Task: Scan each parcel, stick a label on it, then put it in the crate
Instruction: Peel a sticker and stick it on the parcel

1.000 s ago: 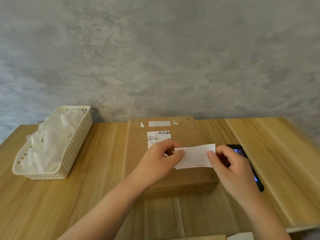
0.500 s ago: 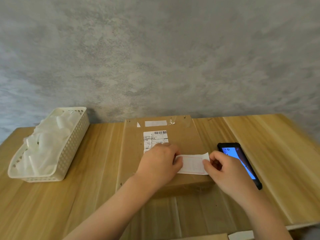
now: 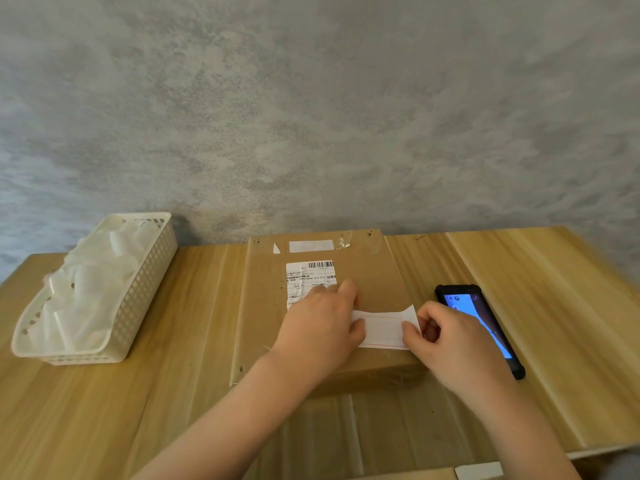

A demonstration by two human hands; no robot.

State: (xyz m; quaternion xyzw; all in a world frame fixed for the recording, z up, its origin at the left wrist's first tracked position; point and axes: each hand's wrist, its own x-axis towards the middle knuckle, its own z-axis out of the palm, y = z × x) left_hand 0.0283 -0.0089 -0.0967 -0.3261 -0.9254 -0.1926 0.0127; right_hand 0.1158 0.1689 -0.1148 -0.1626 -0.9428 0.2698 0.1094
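The parcel (image 3: 322, 306) bears a white shipping slip (image 3: 311, 280) on its top face. A black barcode (image 3: 320, 264) runs along the slip's far edge, with no legible digits under it. Below the barcode stand lines of small print in Chinese characters; at the slip's right edge the characters "业务" can be made out, and a row of digits beside them is too blurred to read. A blank white strip (image 3: 311, 246) lies near the parcel's far edge. The label (image 3: 384, 328) near the parcel's near edge shows only a faint red frame, no readable words. Right of the parcel, the phone (image 3: 479, 327) screen glows blue, its icons illegible.
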